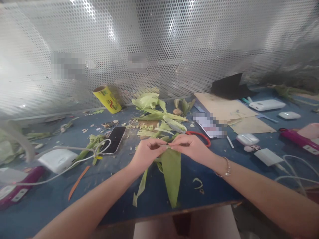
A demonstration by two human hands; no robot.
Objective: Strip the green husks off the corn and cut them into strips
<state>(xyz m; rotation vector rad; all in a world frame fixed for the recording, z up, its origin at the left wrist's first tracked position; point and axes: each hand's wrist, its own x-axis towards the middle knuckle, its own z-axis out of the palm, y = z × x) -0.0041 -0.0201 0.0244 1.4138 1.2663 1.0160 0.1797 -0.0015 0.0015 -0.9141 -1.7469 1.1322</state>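
Observation:
A broad green leaf [171, 176] hangs point-down over the blue table, its top edge pinched between both hands. My left hand [148, 152] has its thumb and fingers closed on the leaf's upper left side. Close beside it, my right hand [190, 147] is closed on the upper right side, fingertips nearly touching the left ones. Narrow leaf strips [141, 187] trail below my left hand. Just behind the hands lie scissors with red handles [205, 138] and a heap of pale green husks [149, 108].
On the blue table [104, 205] are a black phone [115, 141], a yellow tube [108, 99], white chargers with cables [58, 159], cardboard sheets [224, 108], an earphone case [247, 139] and purple power strips [299, 141]. A perforated metal screen [164, 43] stands behind.

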